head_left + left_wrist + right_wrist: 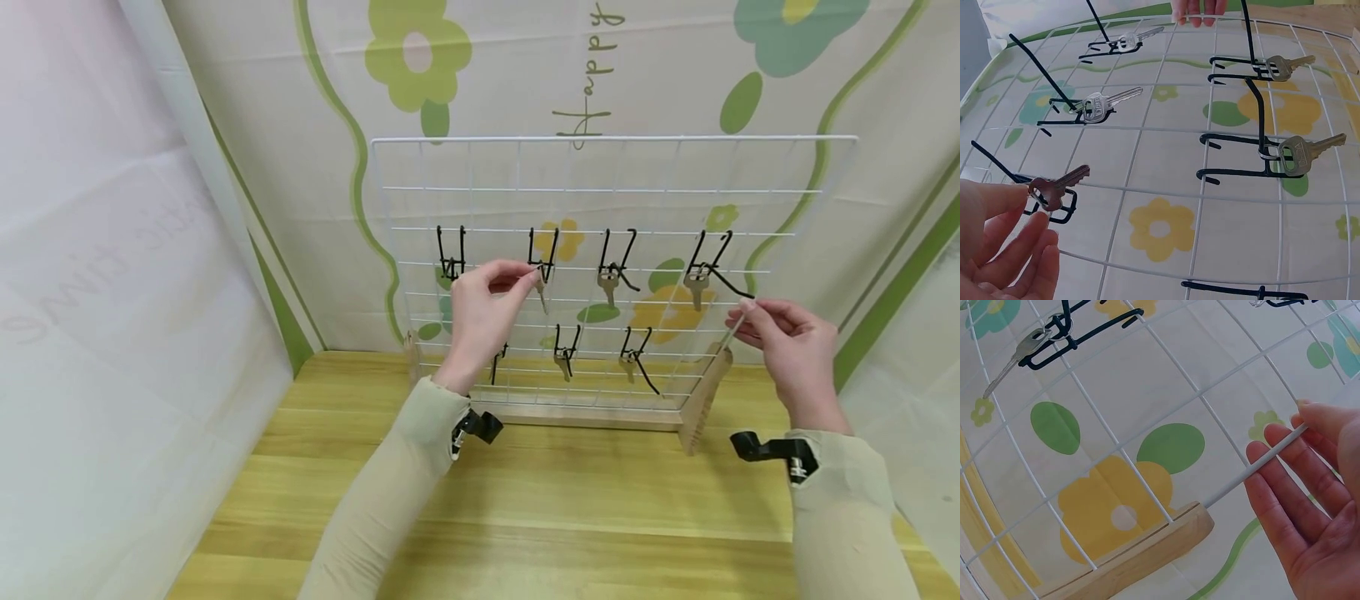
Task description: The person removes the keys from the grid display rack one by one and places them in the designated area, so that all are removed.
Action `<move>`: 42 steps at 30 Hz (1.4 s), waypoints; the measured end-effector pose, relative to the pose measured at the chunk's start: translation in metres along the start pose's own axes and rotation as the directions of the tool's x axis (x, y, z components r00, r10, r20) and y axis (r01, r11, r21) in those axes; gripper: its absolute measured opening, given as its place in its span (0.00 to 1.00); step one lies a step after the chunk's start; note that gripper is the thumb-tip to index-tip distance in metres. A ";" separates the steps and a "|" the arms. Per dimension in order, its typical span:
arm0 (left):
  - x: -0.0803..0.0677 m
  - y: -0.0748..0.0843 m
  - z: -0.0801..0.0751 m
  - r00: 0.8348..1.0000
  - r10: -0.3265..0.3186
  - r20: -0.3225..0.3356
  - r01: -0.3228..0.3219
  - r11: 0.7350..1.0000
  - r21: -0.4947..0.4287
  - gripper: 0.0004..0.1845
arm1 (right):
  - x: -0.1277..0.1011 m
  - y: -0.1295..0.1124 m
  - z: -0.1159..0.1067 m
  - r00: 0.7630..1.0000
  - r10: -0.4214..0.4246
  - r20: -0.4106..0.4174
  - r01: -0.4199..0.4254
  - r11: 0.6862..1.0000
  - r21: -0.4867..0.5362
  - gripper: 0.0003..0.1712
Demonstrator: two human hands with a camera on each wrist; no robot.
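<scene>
White wire grid panel (780, 167) stands upright in a wooden base (701, 400) on a yellow wood table (525, 508), against a flower-print backdrop (420, 50).

Left hand (480, 312) is raised to the second black hook (542, 254) of the upper row. In the left wrist view its thumb and fingertips (1007, 197) meet the bow of a dark, brownish key (1054, 187) — a light pinch, other fingers loosely extended below. The key hangs on its hook at the grid; in the head view its long axis runs downward, blade tip lowest, just beside the fingertips. In the wrist view the same key reads as bow toward the fingers, blade pointing up-right away from them.

Right hand (787, 337) is at the panel's right edge, low down, near the base's upright. Fingers and thumb curl lightly around the white edge wire (1260, 462), which crosses the fingers diagonally; palm open toward the wrist camera.

Silver keys (607, 287) hang from other hooks, blades down; the leftmost upper hook (450, 250) seems to carry none.

Hard to make out — the head view shows the brown key mostly covered by the left fingers. The lower-left hook is partly behind the left wrist. Whether the key's ring is on or off the hook wire cannot be told.
</scene>
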State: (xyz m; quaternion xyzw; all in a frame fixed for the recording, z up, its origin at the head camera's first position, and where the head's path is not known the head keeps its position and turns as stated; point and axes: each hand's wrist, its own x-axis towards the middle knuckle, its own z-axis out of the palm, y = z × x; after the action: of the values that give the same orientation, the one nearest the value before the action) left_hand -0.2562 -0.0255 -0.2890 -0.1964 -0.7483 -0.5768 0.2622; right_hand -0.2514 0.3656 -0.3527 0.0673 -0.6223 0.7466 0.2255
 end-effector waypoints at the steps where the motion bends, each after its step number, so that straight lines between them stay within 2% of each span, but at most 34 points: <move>1: -0.001 0.000 -0.001 1.000 0.002 0.002 -0.002 1.000 -0.007 0.05 | 0.000 0.000 0.000 1.000 -0.002 0.000 0.002 1.000 0.001 0.17; 11: -0.009 0.007 -0.010 0.999 0.020 0.028 -0.018 0.996 -0.090 0.06 | 0.000 -0.001 0.001 1.000 -0.013 0.002 0.013 1.000 0.003 0.16; 22: -0.019 0.021 -0.016 0.994 0.103 0.042 -0.096 0.984 -0.152 0.05 | 0.000 -0.001 0.001 1.000 -0.006 0.002 0.006 1.000 -0.003 0.17; 28: -0.029 0.030 -0.027 0.989 0.137 0.055 -0.126 0.978 -0.167 0.05 | 0.000 -0.001 0.001 1.000 -0.007 0.004 0.007 1.000 -0.011 0.16; 33: -0.044 0.027 -0.041 0.994 0.085 0.063 -0.074 0.984 -0.161 0.05 | 0.000 -0.001 0.001 1.000 -0.004 0.002 0.004 1.000 -0.006 0.16; 38: -0.061 0.015 -0.057 0.997 0.007 0.073 0.007 0.982 -0.191 0.05 | 0.000 0.000 0.001 1.000 -0.001 0.002 0.001 1.000 -0.007 0.17; 42: -0.075 0.002 -0.068 0.996 -0.046 0.081 0.060 0.982 -0.180 0.04 | 0.000 0.000 0.000 1.000 0.008 -0.001 -0.008 1.000 -0.009 0.18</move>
State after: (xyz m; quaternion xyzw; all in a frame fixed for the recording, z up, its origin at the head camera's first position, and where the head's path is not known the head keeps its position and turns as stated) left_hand -0.1848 -0.0902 -0.3198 -0.2215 -0.7069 -0.6416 0.1990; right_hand -0.2514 0.3657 -0.3529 0.0636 -0.6260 0.7445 0.2232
